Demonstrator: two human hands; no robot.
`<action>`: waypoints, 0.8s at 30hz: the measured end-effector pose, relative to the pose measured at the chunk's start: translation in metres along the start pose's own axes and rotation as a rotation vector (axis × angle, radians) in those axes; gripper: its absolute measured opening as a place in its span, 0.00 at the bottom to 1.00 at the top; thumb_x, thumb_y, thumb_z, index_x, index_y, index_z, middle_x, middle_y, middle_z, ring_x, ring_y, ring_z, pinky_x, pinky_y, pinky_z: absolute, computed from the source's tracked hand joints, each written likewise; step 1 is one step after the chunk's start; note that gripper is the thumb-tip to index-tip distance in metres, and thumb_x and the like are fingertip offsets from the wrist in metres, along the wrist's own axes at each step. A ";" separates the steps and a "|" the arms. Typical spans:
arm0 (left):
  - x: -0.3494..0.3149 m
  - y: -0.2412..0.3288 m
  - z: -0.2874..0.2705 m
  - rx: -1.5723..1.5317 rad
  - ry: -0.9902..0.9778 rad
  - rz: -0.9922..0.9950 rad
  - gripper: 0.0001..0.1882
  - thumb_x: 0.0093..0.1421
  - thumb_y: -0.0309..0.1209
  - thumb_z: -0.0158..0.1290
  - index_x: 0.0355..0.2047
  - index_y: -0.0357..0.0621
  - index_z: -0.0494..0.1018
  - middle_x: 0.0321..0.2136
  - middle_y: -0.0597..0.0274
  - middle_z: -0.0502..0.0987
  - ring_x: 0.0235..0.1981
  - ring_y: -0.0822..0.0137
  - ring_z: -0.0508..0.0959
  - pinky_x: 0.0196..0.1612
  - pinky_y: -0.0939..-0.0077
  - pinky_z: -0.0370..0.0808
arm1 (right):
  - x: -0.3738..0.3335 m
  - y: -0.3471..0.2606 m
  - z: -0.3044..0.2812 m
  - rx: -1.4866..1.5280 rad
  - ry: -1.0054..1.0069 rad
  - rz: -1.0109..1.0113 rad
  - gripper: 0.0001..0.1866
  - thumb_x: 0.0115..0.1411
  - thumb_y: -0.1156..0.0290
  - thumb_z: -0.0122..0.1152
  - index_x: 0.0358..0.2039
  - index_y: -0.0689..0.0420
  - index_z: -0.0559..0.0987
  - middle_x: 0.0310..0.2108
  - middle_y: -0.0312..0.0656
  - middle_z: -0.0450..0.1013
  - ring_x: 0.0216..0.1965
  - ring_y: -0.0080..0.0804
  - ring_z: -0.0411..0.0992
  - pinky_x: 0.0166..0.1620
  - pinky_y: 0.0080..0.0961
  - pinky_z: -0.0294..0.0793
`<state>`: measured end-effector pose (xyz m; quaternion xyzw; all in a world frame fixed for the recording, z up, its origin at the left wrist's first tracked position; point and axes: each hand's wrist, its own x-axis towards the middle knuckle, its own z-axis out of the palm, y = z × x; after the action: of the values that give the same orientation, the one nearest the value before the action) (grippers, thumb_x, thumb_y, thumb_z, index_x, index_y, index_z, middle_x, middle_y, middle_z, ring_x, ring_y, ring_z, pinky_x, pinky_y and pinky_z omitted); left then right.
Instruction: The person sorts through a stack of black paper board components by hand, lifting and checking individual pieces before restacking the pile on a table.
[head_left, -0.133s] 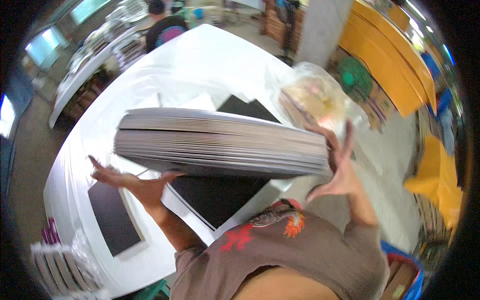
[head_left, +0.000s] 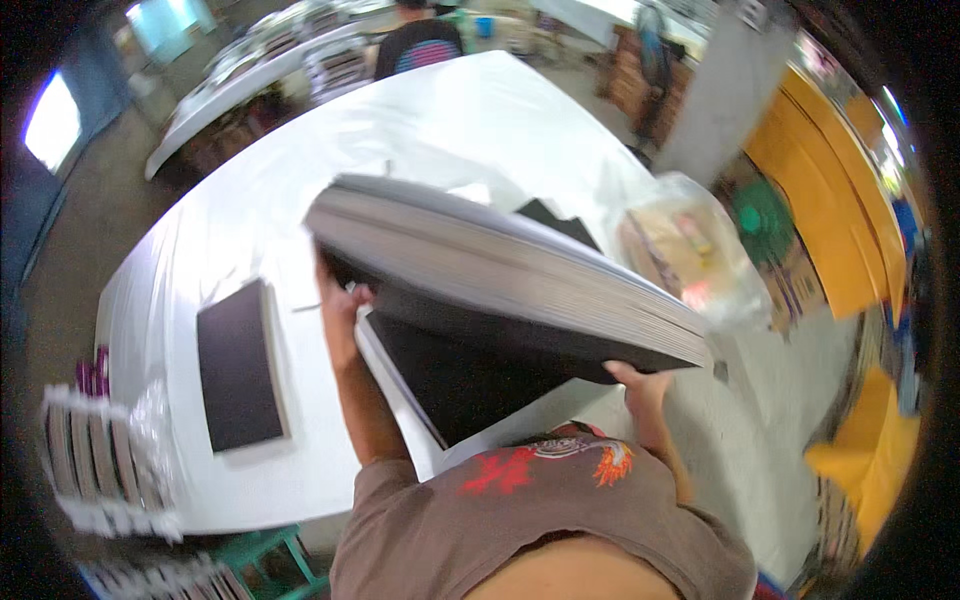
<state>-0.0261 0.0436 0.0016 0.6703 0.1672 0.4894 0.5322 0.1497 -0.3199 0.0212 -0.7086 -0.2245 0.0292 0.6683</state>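
Between my hands, above the table, is a thick stack of sheets (head_left: pixel 500 265) with pale layered edges and a black face showing below. It is tilted, its right end lower and nearer to me. My left hand (head_left: pixel 342 305) grips the left end, with the thumb on the black face. My right hand (head_left: pixel 643 388) holds the lower right corner, thumb on the black side; its other fingers are hidden behind the stack. Under it, a black flat panel (head_left: pixel 450 385) lies on the white-covered table (head_left: pixel 240 490). Another black panel (head_left: pixel 240 370) with a pale edge lies to the left.
A clear plastic bag with contents (head_left: pixel 690 240) rests at the table's right edge. Plastic-wrapped bundles (head_left: pixel 105 460) stand at the near left by a green stool frame (head_left: pixel 285 560). Beyond are a pillar (head_left: pixel 725 95), a green fan (head_left: pixel 762 220) and a person (head_left: pixel 418 45) in black.
The stack has tipped, its right end dropping and more of its black face showing. My hands have gone from spread fingers to gripping its ends. The whole view has shifted.
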 end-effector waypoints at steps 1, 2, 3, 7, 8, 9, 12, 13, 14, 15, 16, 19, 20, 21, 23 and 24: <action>0.004 -0.027 -0.007 -0.199 0.012 0.012 0.51 0.33 0.14 0.58 0.62 0.37 0.50 0.55 0.47 0.62 0.51 0.56 0.69 0.40 0.72 0.77 | 0.000 -0.001 0.018 0.049 0.078 0.058 0.57 0.28 0.79 0.76 0.59 0.62 0.52 0.54 0.46 0.59 0.56 0.37 0.58 0.59 0.33 0.57; -0.003 -0.005 0.020 -0.072 0.137 -0.161 0.43 0.36 0.18 0.60 0.56 0.35 0.59 0.47 0.50 0.70 0.42 0.63 0.74 0.34 0.81 0.75 | 0.003 0.016 0.023 0.179 0.186 -0.021 0.57 0.28 0.81 0.75 0.60 0.61 0.52 0.55 0.46 0.58 0.56 0.38 0.59 0.59 0.35 0.58; 0.000 -0.002 0.020 -0.182 0.148 -0.181 0.39 0.36 0.19 0.61 0.53 0.35 0.63 0.43 0.53 0.72 0.38 0.67 0.74 0.34 0.81 0.75 | 0.011 0.052 0.017 0.243 0.216 -0.174 0.55 0.28 0.82 0.73 0.60 0.61 0.53 0.54 0.46 0.59 0.55 0.39 0.60 0.59 0.35 0.58; 0.018 0.000 -0.013 -0.263 -0.212 -0.333 0.28 0.41 0.25 0.59 0.47 0.36 0.68 0.34 0.65 0.74 0.35 0.75 0.73 0.38 0.79 0.72 | 0.012 0.065 -0.014 0.244 0.100 -0.237 0.38 0.34 0.81 0.68 0.50 0.65 0.66 0.43 0.45 0.69 0.44 0.37 0.69 0.52 0.32 0.66; 0.011 -0.018 -0.023 -0.149 -0.333 -0.299 0.28 0.43 0.27 0.58 0.47 0.37 0.68 0.34 0.66 0.74 0.36 0.74 0.72 0.39 0.77 0.71 | 0.019 0.085 -0.029 0.174 0.028 -0.200 0.36 0.34 0.79 0.69 0.49 0.65 0.67 0.42 0.44 0.70 0.43 0.37 0.69 0.51 0.32 0.67; -0.005 -0.035 -0.005 -0.306 -0.131 -0.260 0.27 0.44 0.30 0.58 0.47 0.37 0.67 0.35 0.64 0.74 0.37 0.72 0.72 0.42 0.77 0.69 | 0.019 0.095 -0.038 0.106 -0.014 -0.161 0.35 0.35 0.78 0.69 0.48 0.65 0.68 0.41 0.44 0.70 0.42 0.37 0.70 0.51 0.32 0.67; -0.023 -0.036 0.023 -0.362 0.252 -0.373 0.29 0.43 0.35 0.58 0.46 0.39 0.64 0.39 0.61 0.72 0.39 0.68 0.71 0.46 0.74 0.67 | 0.017 0.071 -0.023 0.115 0.052 0.015 0.32 0.37 0.74 0.71 0.46 0.65 0.70 0.40 0.44 0.71 0.42 0.37 0.70 0.51 0.32 0.67; -0.023 -0.033 0.019 -0.425 0.202 -0.379 0.31 0.41 0.35 0.59 0.46 0.39 0.63 0.40 0.60 0.71 0.40 0.67 0.71 0.47 0.73 0.67 | 0.024 0.080 -0.023 0.139 0.058 -0.064 0.34 0.38 0.73 0.71 0.48 0.64 0.68 0.41 0.44 0.70 0.42 0.37 0.70 0.51 0.32 0.67; -0.023 -0.032 0.009 -0.495 0.145 -0.381 0.32 0.40 0.36 0.60 0.46 0.38 0.63 0.42 0.60 0.70 0.41 0.65 0.71 0.47 0.72 0.67 | 0.029 0.080 -0.022 0.182 0.049 -0.097 0.35 0.38 0.73 0.71 0.49 0.64 0.67 0.41 0.44 0.70 0.42 0.37 0.70 0.51 0.32 0.68; -0.023 -0.028 0.003 -0.508 0.131 -0.327 0.31 0.41 0.34 0.60 0.46 0.38 0.63 0.43 0.59 0.69 0.42 0.64 0.70 0.48 0.71 0.67 | 0.034 0.081 -0.018 0.237 0.045 -0.133 0.36 0.37 0.73 0.71 0.49 0.64 0.67 0.42 0.44 0.70 0.42 0.37 0.70 0.51 0.32 0.68; -0.028 -0.028 -0.003 -0.534 0.115 -0.286 0.30 0.41 0.32 0.59 0.46 0.38 0.64 0.44 0.59 0.68 0.44 0.63 0.69 0.49 0.70 0.66 | 0.039 0.078 -0.017 0.275 0.044 -0.168 0.37 0.37 0.73 0.72 0.50 0.64 0.66 0.42 0.44 0.70 0.42 0.37 0.70 0.51 0.32 0.68; -0.056 -0.037 -0.041 -0.194 0.195 -0.170 0.37 0.47 0.35 0.58 0.55 0.37 0.56 0.49 0.54 0.65 0.53 0.60 0.64 0.57 0.65 0.59 | 0.053 0.083 -0.013 0.165 -0.115 0.048 0.47 0.34 0.71 0.74 0.56 0.62 0.60 0.49 0.44 0.64 0.49 0.37 0.65 0.52 0.33 0.66; -0.047 -0.007 -0.033 -0.202 0.040 -0.192 0.41 0.51 0.42 0.54 0.60 0.39 0.49 0.55 0.51 0.60 0.57 0.60 0.60 0.59 0.66 0.56 | 0.058 0.087 -0.022 0.047 -0.247 0.129 0.50 0.33 0.70 0.75 0.57 0.63 0.58 0.51 0.44 0.63 0.50 0.37 0.64 0.53 0.34 0.66; -0.034 0.023 -0.019 -0.222 -0.132 -0.209 0.45 0.55 0.48 0.51 0.64 0.42 0.42 0.61 0.48 0.55 0.61 0.60 0.56 0.62 0.67 0.52 | 0.062 0.105 -0.033 0.159 -0.129 0.228 0.48 0.32 0.73 0.74 0.55 0.63 0.59 0.48 0.44 0.64 0.49 0.37 0.65 0.51 0.34 0.67; -0.040 0.019 -0.011 -0.429 -0.071 -0.320 0.42 0.61 0.54 0.38 0.65 0.44 0.37 0.61 0.52 0.55 0.61 0.60 0.57 0.63 0.67 0.49 | 0.059 0.117 -0.029 0.234 -0.083 0.250 0.47 0.32 0.72 0.74 0.55 0.63 0.60 0.48 0.44 0.65 0.48 0.37 0.65 0.51 0.34 0.67; -0.045 -0.013 -0.021 -0.459 -0.058 -0.423 0.40 0.61 0.50 0.40 0.65 0.42 0.39 0.61 0.53 0.55 0.61 0.61 0.57 0.62 0.67 0.50 | 0.058 0.117 -0.026 0.227 -0.080 0.237 0.47 0.32 0.72 0.74 0.54 0.63 0.60 0.47 0.43 0.65 0.48 0.36 0.65 0.51 0.34 0.67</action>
<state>-0.0606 0.0259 -0.0324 0.4967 0.1726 0.3733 0.7643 0.2434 -0.3243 -0.0729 -0.6482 -0.1610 0.1614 0.7265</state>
